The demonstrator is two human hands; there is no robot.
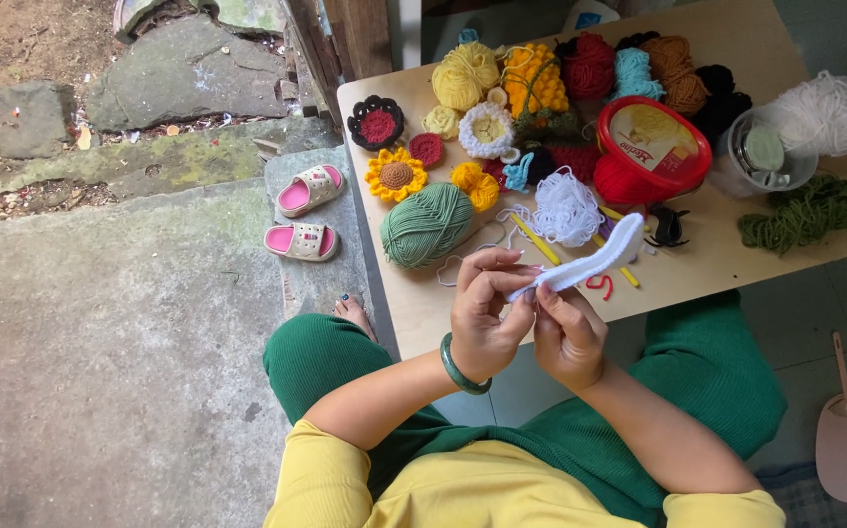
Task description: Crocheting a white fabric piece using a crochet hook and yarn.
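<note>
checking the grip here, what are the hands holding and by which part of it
Both the left hand and right hand pinch the near, lower end of a white crocheted strip; its far end sticks up free.

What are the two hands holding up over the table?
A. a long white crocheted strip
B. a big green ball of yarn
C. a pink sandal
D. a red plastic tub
A: the left hand and right hand both pinch the near end of the long white crocheted strip.
</note>
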